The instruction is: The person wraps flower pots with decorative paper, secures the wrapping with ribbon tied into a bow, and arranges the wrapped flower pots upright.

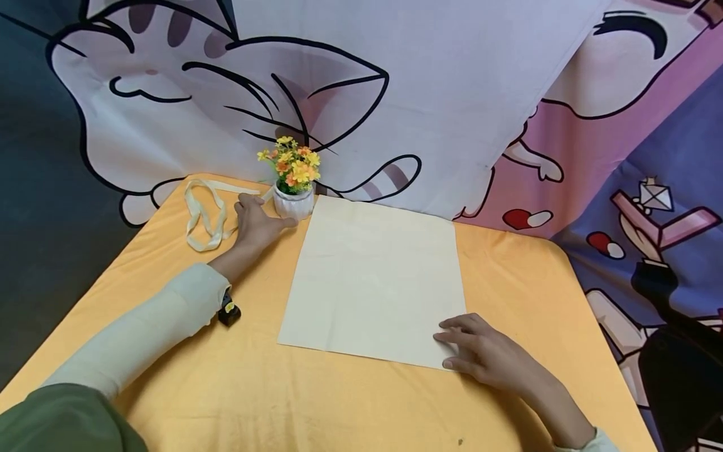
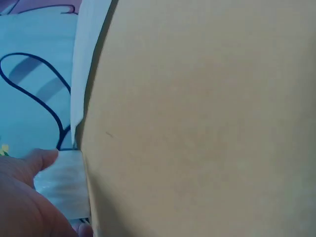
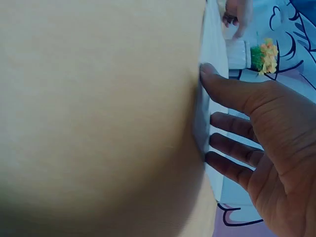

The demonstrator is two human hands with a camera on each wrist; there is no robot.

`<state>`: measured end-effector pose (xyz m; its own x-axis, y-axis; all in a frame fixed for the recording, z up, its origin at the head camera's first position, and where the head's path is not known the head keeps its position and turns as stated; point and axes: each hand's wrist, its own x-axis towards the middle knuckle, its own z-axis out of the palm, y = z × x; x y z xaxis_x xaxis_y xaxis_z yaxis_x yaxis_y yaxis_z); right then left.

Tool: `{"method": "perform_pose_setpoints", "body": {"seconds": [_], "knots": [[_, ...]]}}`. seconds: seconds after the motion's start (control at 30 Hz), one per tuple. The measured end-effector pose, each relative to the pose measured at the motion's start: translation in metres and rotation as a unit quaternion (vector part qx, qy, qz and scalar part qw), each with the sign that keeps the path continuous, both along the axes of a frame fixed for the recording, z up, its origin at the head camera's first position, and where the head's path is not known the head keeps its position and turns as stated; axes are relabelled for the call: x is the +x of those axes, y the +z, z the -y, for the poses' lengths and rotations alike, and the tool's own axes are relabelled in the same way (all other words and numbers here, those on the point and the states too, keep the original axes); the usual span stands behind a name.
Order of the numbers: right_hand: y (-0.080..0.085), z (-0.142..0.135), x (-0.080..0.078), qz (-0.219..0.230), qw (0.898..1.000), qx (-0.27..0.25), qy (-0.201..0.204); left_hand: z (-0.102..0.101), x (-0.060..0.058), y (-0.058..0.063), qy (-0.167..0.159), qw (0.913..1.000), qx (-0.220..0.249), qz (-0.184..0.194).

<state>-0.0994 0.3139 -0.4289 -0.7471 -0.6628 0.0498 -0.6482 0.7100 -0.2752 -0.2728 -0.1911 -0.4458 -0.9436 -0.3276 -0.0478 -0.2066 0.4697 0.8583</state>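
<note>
With the left hand [image 1: 257, 224] spread beside the flower pot [image 1: 294, 203], and the right hand [image 1: 488, 353] resting loose fingers on the paper's [image 1: 378, 282] near right corner on the counter [image 1: 248, 389], press softly to avoid wrinkles.

1. At right, the right hand [image 3: 279, 138] reaches in, thumb apart from the fingers, fingertips at the pale sheet [image 3: 216, 37].
2. At upper right, a white pot [image 3: 238, 54] holds yellow flowers [image 3: 268, 55]; the left hand [image 3: 240, 12] is just above it.
3. A tan cloth [image 3: 98, 89] fills the left, shadowed below.
</note>
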Motion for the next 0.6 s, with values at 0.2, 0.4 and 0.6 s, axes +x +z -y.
{"method": "perform_pose_setpoints", "body": {"seconds": [0.2, 0.4, 0.6], "knots": [[-0.005, -0.001, 0.002, -0.017, 1.000, -0.013, 0.006, -0.004, -0.007, 0.006, -0.002, 0.9998, 0.018, 0.000], [-0.007, -0.001, 0.005, -0.023, 1.000, -0.009, 0.004, -0.006, -0.017, 0.003, -0.022, 0.9991, 0.038, -0.001], [-0.007, 0.000, 0.009, -0.021, 1.000, 0.002, -0.007, -0.008, -0.029, -0.002, -0.055, 0.9976, 0.032, -0.028]]}}
